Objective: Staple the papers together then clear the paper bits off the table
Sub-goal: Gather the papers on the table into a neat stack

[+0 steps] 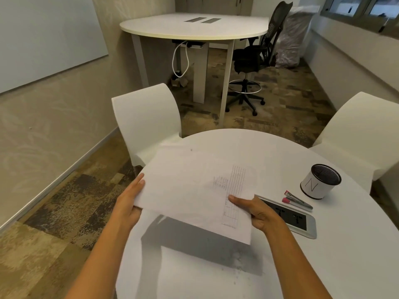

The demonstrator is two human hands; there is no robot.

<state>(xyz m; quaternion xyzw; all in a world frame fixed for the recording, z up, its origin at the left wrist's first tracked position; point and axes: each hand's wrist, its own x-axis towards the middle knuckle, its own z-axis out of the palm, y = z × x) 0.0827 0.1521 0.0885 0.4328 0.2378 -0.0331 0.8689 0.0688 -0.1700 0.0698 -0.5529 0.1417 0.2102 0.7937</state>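
I hold a stack of white papers [190,186] above the round white table [345,255], with faint printed lines showing through. My left hand [129,199] grips the stack's left edge and my right hand [252,210] pinches its near right side, thumb on top. A pink and grey stapler [296,200] lies on the table to the right of my right hand. Tiny white paper bits [239,266] are scattered on the table below the papers, near the shadow.
A white cup with a black mesh rim [319,182] stands at the right of the table. A grey power-socket panel [293,219] lies beside the stapler. Two white chairs [149,119] stand behind the table, with a second table and an office chair farther back.
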